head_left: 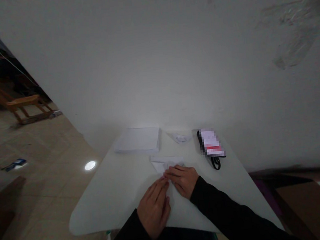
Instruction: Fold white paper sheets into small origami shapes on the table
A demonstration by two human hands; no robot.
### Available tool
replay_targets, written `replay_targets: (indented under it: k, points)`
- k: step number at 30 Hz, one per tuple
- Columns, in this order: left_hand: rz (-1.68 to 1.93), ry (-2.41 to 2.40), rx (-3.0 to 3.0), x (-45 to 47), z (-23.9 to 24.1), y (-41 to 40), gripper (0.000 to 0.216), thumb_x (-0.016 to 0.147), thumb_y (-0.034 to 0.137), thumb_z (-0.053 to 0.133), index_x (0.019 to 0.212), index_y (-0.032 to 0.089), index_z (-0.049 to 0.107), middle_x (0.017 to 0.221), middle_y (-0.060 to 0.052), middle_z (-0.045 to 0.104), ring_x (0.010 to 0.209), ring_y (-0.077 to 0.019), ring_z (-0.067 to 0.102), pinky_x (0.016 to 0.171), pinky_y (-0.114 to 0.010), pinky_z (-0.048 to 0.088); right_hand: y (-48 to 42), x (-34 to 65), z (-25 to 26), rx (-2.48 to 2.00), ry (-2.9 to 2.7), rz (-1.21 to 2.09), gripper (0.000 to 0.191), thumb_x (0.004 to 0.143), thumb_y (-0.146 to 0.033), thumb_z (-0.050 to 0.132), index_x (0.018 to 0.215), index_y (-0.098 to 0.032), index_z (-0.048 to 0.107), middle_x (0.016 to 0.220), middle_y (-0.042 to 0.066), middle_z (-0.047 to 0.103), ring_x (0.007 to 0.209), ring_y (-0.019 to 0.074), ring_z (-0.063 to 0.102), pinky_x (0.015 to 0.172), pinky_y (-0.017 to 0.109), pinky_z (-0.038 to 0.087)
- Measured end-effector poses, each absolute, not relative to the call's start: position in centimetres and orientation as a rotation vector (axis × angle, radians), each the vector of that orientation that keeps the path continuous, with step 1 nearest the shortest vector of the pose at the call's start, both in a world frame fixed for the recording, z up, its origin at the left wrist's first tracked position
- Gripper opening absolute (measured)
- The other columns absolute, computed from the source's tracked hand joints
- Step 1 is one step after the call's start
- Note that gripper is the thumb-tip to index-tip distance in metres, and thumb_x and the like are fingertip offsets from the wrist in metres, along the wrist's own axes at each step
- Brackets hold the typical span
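A white sheet of paper (pixel 165 163), partly folded into a pointed shape, lies on the white table (pixel 113 191). My left hand (pixel 155 206) rests flat on its near part, fingers stretched forward and together. My right hand (pixel 183 179) lies on the paper just to the right, fingers bent and pressing down near the fold. The fingertips of both hands meet over the paper. Both arms wear black sleeves.
A stack of white paper (pixel 138 140) sits at the table's far left. A small crumpled white piece (pixel 181 137) lies by the wall. A card on a black lanyard (pixel 212 147) lies at the far right. A wooden chair (pixel 18 104) stands far left on the floor.
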State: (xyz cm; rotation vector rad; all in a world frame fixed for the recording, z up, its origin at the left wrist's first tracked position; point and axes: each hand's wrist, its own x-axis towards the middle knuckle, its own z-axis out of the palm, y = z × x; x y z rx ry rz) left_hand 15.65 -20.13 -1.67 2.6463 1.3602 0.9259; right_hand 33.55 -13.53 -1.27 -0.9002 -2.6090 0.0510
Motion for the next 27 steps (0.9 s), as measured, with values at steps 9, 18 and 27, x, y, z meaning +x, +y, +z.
replay_targets:
  k: [9, 18, 27]
  points:
    - [0.828, 1.455, 2.637, 16.1, -1.9, -19.6, 0.044, 0.081, 0.027, 0.045, 0.123, 0.013, 0.045, 0.124, -0.015, 0.049, 0.116, -0.0277, 0.044, 0.094, -0.043, 0.043, -13.6, 33.6, -1.1, -0.922, -2.613, 0.073, 0.041, 0.078, -0.014, 0.044, 0.118, -0.02, 0.05, 0.115, 0.003, 0.057, 0.104, 0.019, 0.049, 0.083, 0.031, 0.045]
    - [0.568, 1.719, 2.793, 16.9, 0.1, -16.3, 0.025, 0.08, 0.014, 0.04, 0.088, 0.009, 0.063, 0.092, -0.015, 0.061, 0.095, -0.0254, 0.054, 0.083, -0.039, 0.048, -13.6, 33.6, -1.2, -0.973, -2.655, 0.037, 0.04, 0.08, -0.014, 0.041, 0.119, -0.02, 0.051, 0.115, 0.004, 0.057, 0.099, 0.0192, 0.051, 0.079, 0.03, 0.046]
    - [-0.033, 2.178, 2.415, 16.2, 3.7, -11.4, 0.024, 0.081, 0.024, 0.045, 0.077, 0.012, 0.066, 0.082, -0.013, 0.064, 0.077, -0.0289, 0.061, 0.061, -0.039, 0.046, -13.4, 33.8, -1.5, -0.94, -2.596, 0.08, 0.043, 0.078, -0.01, 0.04, 0.118, -0.024, 0.052, 0.114, 0.0, 0.059, 0.096, 0.0179, 0.052, 0.079, 0.029, 0.046]
